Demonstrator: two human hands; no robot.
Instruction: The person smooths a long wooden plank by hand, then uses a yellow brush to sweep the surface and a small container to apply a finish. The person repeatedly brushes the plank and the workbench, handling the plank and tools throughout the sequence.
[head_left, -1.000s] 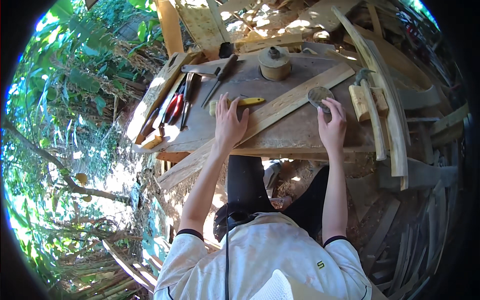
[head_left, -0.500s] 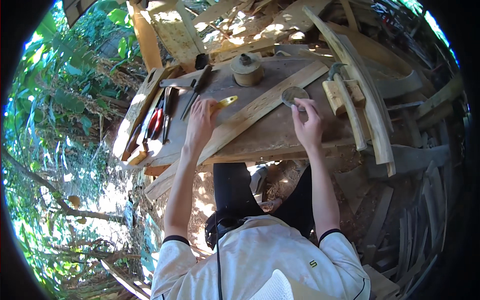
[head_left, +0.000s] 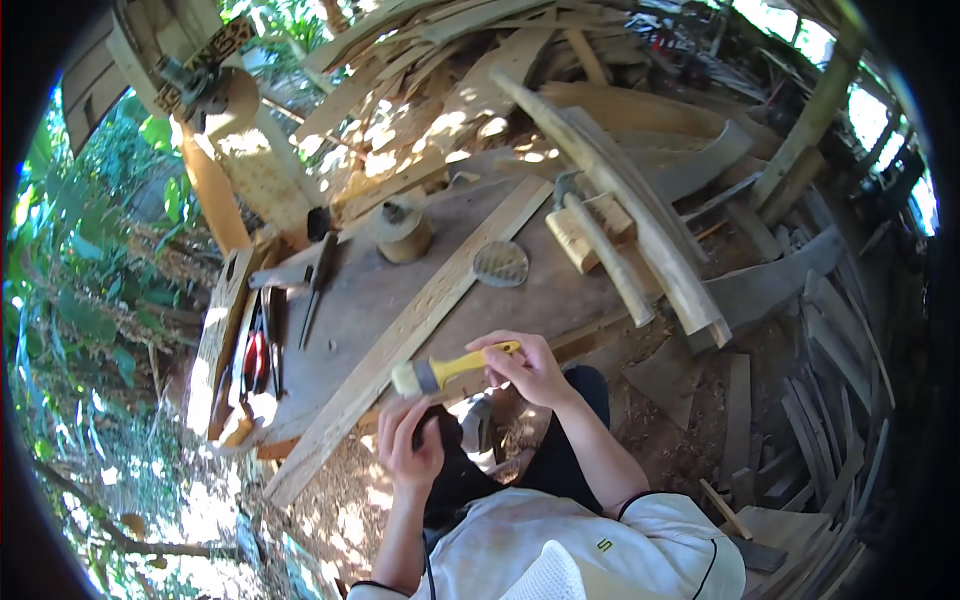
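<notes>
My right hand [head_left: 530, 375] is closed on the yellow handle of a paintbrush [head_left: 440, 372], held above the front of the workbench [head_left: 340, 320]. My left hand [head_left: 410, 440] is just below the bristles, fingers loosely bent and apart; whether it touches them I cannot tell. A long wooden plank [head_left: 400, 350] lies diagonally across the bench, reaching past its front edge. A round glassy disc [head_left: 500, 264] lies at that plank's right side. Red-handled pliers [head_left: 258, 360] and a long dark tool [head_left: 318, 290] lie at the left. A cylindrical pot [head_left: 400, 232] stands at the back.
A hammer [head_left: 600, 240] rests across a wooden block [head_left: 585, 250] at the right, beside long curved poles [head_left: 650, 240]. Wood offcuts [head_left: 820, 360] heap up around the right and back. A machine [head_left: 200, 90] is at upper left. Foliage borders the left.
The brush has left the bench and is in my right hand, which has let go of the disc. Both hands have moved down toward my body, and the view has shifted.
</notes>
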